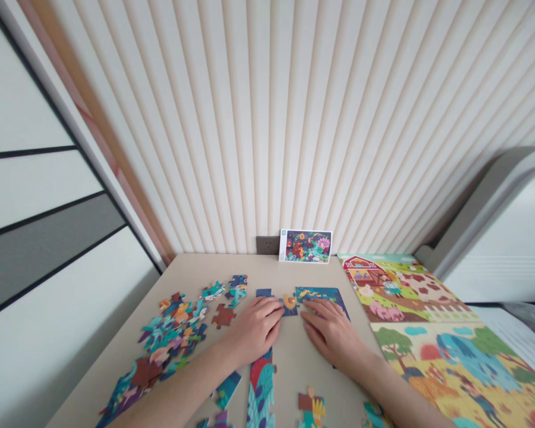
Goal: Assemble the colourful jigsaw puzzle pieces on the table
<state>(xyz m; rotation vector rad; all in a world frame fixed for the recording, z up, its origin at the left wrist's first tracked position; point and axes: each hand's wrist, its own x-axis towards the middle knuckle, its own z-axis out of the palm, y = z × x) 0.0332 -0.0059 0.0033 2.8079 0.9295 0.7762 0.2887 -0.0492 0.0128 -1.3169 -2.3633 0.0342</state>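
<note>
My left hand (261,328) lies palm down over a vertical strip of joined jigsaw pieces (261,386). Its fingers rest flat and close together, their tips touching a blue jigsaw piece with an orange-yellow figure (289,304). To the right, my right hand (327,330) rests with fingers slightly apart on a joined dark blue jigsaw section (334,294), covering its lower part. The blue piece sits between the two hands, by the left edge of that section. Whatever is under my palms is hidden.
Many loose jigsaw pieces (178,327) are heaped at the left. A small joined cluster (312,407) lies near the front. A picture card (306,246) leans against the ribbed wall by a socket (266,244). Finished farm and animal puzzles (432,351) cover the right side.
</note>
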